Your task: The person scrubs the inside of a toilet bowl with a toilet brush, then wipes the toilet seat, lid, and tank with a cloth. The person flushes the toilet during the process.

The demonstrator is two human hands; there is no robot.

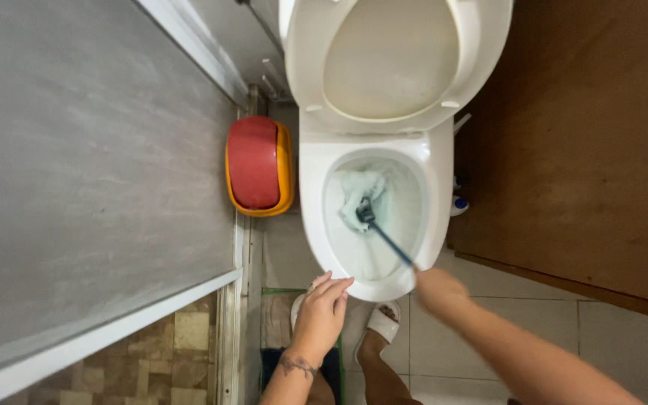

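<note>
A white toilet [316, 217] stands below me with its seat and lid [391, 60] raised. My right hand [438, 291] grips the dark handle of a toilet brush [384, 236], whose head sits in foamy blue-white water inside the bowl. My left hand [322, 311] hovers near the bowl's front rim with fingers together and holds nothing. My feet in white sandals [384, 321] stand on the tiled floor in front of the bowl.
A red and yellow bin [258, 165] sits left of the toilet. A grey shower panel [91, 165] fills the left side. A brown door [586, 150] is at the right, with a white bottle with a blue cap [459, 204] beside the toilet base.
</note>
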